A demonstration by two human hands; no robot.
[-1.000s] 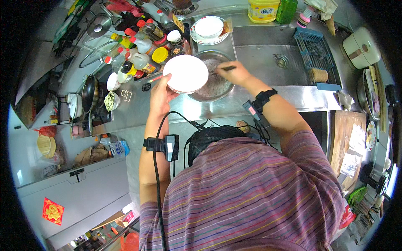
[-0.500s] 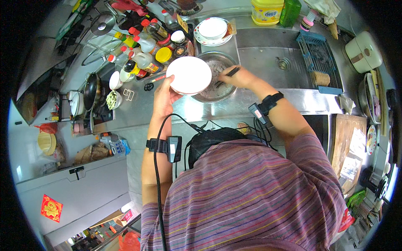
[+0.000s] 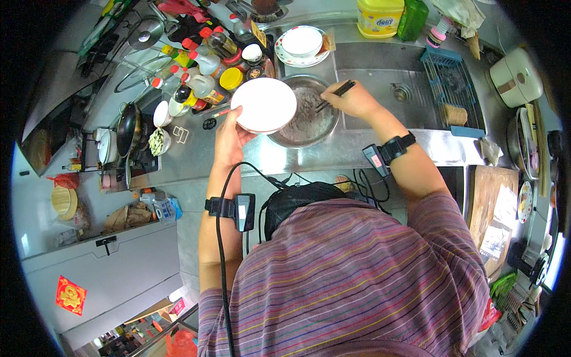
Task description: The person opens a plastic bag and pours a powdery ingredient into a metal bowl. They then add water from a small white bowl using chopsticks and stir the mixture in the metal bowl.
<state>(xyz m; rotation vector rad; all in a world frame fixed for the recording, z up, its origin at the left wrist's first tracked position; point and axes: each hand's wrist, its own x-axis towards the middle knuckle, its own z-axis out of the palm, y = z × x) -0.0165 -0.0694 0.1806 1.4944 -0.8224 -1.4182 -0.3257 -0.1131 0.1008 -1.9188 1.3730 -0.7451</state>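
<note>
Steel counter (image 3: pixel 199 160) and sink (image 3: pixel 372 86) before you; white panel (image 3: pixel 134 259) at your left; grey floor (image 3: pixel 191 229) below.

The white bowl (image 3: pixel 263 105) hides part of the metal basin (image 3: pixel 331 126) and some fingers of the left hand (image 3: pixel 228 138). The pale stuff (image 3: pixel 304 123) inside the basin is too blurred to identify. The top edge crops the yellow tub (image 3: pixel 379 18).

White bowl (image 3: pixel 263 105) held at metal basin's (image 3: pixel 310 141) left rim
Inside the basin, pale clumpy mixture (image 3: pixel 308 123), with dark chopsticks (image 3: pixel 345 88) slanting down into it.
</note>
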